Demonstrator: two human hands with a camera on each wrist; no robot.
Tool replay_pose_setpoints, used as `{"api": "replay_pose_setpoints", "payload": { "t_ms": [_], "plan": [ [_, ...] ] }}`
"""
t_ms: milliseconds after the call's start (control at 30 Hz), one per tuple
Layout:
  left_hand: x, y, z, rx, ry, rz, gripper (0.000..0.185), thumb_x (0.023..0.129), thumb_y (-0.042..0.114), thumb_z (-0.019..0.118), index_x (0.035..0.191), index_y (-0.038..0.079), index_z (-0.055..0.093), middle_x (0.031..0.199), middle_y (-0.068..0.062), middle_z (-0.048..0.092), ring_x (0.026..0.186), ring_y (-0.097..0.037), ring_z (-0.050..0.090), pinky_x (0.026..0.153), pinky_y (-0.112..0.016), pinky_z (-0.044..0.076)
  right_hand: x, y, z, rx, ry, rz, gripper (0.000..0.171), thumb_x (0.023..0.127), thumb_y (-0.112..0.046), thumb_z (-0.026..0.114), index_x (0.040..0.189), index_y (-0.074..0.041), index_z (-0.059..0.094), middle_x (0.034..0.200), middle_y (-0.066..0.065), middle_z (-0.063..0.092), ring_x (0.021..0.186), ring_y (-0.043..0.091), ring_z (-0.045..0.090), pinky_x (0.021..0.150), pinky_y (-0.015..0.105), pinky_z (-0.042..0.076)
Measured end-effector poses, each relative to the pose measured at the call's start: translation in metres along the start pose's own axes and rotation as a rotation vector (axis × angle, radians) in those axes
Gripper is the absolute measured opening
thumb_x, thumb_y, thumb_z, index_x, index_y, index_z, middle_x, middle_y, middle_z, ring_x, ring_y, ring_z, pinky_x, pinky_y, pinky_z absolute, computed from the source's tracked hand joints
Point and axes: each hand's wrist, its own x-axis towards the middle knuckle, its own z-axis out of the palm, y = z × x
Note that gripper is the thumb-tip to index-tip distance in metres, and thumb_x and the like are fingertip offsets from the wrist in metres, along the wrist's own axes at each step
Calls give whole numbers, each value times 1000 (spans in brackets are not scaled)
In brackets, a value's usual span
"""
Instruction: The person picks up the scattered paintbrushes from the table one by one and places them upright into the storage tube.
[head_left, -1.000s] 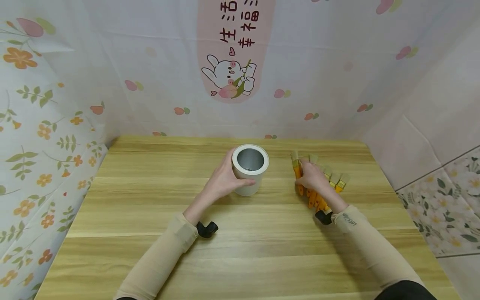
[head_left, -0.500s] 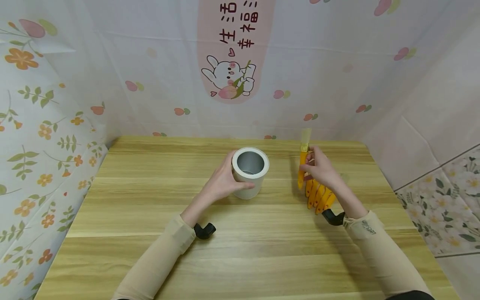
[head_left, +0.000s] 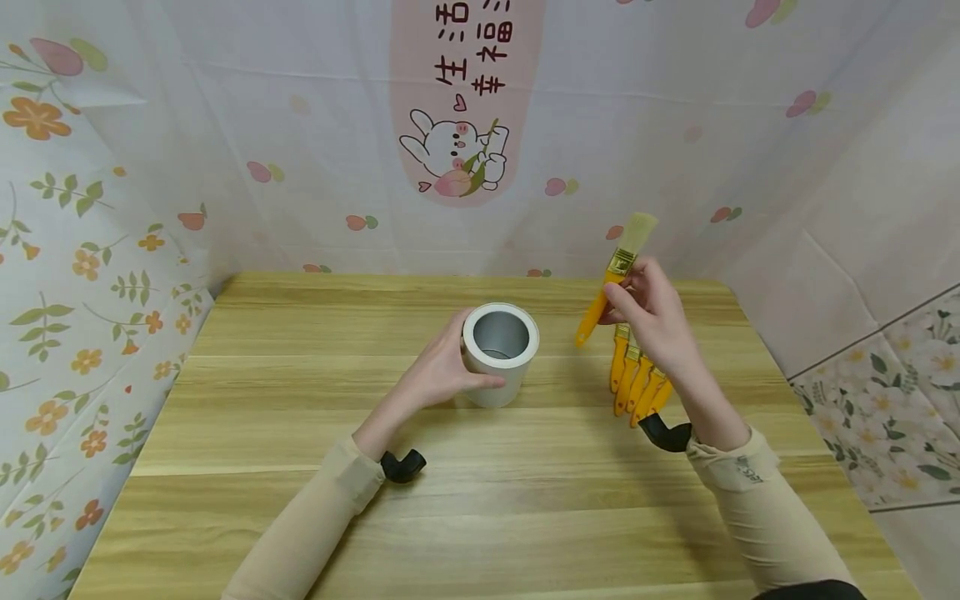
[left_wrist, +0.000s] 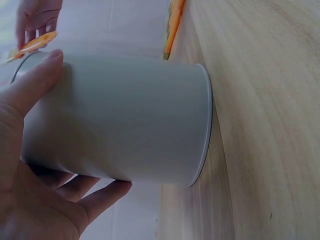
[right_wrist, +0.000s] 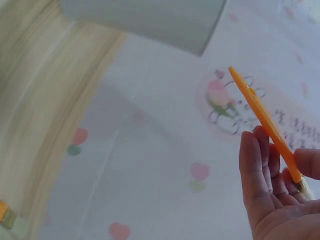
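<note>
**Brush lifted beside the held can**

In the head view, a white can (head_left: 500, 353) standing at the centre of the wooden table (head_left: 480, 500) is gripped by the left hand (head_left: 438, 373). Right of centre, an orange-handled brush (head_left: 615, 275) is pinched in the raised right hand (head_left: 651, 315), bristles tilted toward the upper right. More brushes (head_left: 636, 385) are seen lying below that hand.

In the left wrist view, the can (left_wrist: 120, 120) is wrapped by thumb and fingers (left_wrist: 100, 197).

In the right wrist view, the brush handle (right_wrist: 262, 120) is held at the lower right between thumb and fingers (right_wrist: 257, 170).

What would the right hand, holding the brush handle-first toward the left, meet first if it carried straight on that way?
Probably the white cup, which the left hand grips; the right hand holds the brush above the table, so it might pass over the rim.
</note>
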Motion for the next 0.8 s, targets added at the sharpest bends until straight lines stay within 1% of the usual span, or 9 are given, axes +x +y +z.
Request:
{"api": "replay_pose_setpoints", "payload": {
  "t_ms": [100,200,300,367,433,533,633,700,800],
  "plan": [
    [-2,-1,-1,-13,-20,9,106,69,41,96,153,27,34,143,3,54,131,-26,58,109,-52,49,0,-10,10,45,20,-57,18,108,-17,52,119,-4,46,100,1,66,85,8,73,76,25,63],
    [-4,-2,-2,-19,-34,28,106,69,40,96,154,27,34,143,4,54,130,-26,59,109,-51,49,1,-19,21,50,36,-102,19,108,-16,53,115,1,47,99,0,67,85,7,73,77,24,63],
    [-6,-2,-2,-27,-44,47,106,69,38,96,154,26,34,143,4,54,129,-24,58,109,-49,50,2,-24,31,41,50,-131,22,107,-14,53,113,6,46,98,7,68,84,6,73,76,24,63],
    [-7,-2,-2,-32,-51,53,106,70,37,96,154,26,34,143,4,54,129,-23,58,109,-48,50,3,-26,37,33,50,-137,23,106,-13,55,115,7,46,100,14,69,83,6,72,76,24,63],
    [-7,-2,-2,-41,-57,55,105,70,37,96,154,27,34,143,4,54,128,-22,58,108,-47,50,5,-27,42,17,43,-140,24,106,-12,56,120,6,48,101,20,70,82,8,72,75,24,63],
    [-7,-1,-2,-53,-66,54,106,70,37,95,155,27,33,143,4,54,128,-22,58,108,-47,50,7,-25,49,-38,23,-143,26,105,-13,59,124,2,50,102,22,72,81,14,72,72,24,63],
    [-7,-1,-1,-63,-78,47,106,71,38,95,155,28,32,143,5,53,128,-21,58,109,-47,50,8,-21,57,-111,-5,-148,23,105,-17,61,120,-1,53,99,18,75,81,22,73,69,24,62],
    [-7,-2,-1,-65,-83,45,106,71,38,95,155,29,32,143,5,52,129,-20,57,109,-47,50,9,-17,63,-157,-24,-158,21,105,-19,61,116,-2,55,98,16,75,80,26,73,68,27,62],
    [-8,-3,-1,-61,-82,50,106,71,38,95,155,28,32,145,5,51,131,-20,56,111,-48,49,10,-11,71,-212,-43,-170,19,104,-21,63,113,-5,59,97,12,75,80,25,72,69,32,62]
  ]
}}
